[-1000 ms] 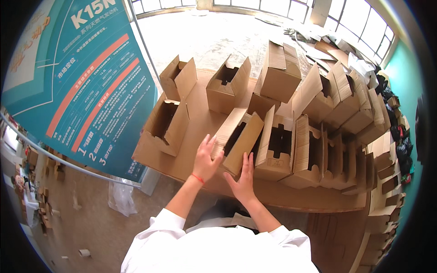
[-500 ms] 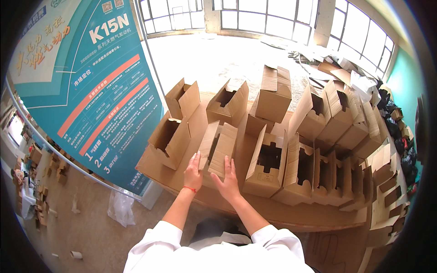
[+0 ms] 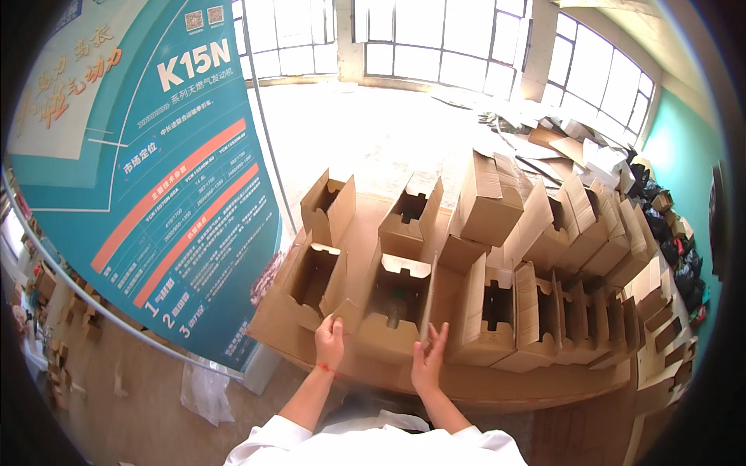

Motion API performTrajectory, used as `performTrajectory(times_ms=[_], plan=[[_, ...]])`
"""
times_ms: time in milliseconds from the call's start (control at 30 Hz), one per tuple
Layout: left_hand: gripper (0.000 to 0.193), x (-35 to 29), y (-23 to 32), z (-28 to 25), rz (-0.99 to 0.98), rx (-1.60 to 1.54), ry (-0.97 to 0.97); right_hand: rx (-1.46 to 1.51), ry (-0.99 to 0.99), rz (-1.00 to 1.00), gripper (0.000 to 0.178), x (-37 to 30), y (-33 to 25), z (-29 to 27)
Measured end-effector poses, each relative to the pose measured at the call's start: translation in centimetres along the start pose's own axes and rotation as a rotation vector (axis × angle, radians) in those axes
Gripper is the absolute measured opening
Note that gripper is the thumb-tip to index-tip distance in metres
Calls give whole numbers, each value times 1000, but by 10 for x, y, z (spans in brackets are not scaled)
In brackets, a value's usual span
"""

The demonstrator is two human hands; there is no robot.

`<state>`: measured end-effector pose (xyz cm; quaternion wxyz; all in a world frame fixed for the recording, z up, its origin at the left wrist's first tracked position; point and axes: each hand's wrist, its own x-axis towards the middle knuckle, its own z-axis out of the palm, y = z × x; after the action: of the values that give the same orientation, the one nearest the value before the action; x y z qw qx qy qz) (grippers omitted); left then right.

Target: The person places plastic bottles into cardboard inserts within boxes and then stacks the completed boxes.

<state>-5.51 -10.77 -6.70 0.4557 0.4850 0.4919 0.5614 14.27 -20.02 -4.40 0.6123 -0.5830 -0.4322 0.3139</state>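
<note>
An open brown cardboard box (image 3: pixel 392 307) stands near the front edge of a cardboard-covered table (image 3: pixel 497 384), its flaps up and a dark object inside. My left hand (image 3: pixel 329 342) presses against its lower left corner. My right hand (image 3: pixel 429 359) lies flat, fingers apart, against its right flap. The box sits between both hands. A similar open box (image 3: pixel 315 278) is just to its left, another (image 3: pixel 486 311) to its right.
Several more open cardboard boxes crowd the table behind and to the right in rows. A large teal banner (image 3: pixel 155 179) on a pole stands at the left. Flattened cardboard and scraps (image 3: pixel 575 140) lie on the bright floor by the windows.
The box between my hands has turned upright, its opening now facing up. Both hands dropped lower and nearer to me, and the view has tilted up toward the windows.
</note>
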Motion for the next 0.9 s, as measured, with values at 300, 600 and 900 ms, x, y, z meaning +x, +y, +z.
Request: performTrajectory(times_ms=[300, 600, 900], plan=[[56, 20, 55, -4, 811, 1007, -277, -939, 317, -645, 55, 8, -49, 12], [70, 19, 85, 10, 714, 1012, -282, -1217, 339, -510, 30, 36, -69, -12], [57, -16, 129, 39, 1046, 1046, -563, -1322, -33, -444, 17, 40, -52, 1]])
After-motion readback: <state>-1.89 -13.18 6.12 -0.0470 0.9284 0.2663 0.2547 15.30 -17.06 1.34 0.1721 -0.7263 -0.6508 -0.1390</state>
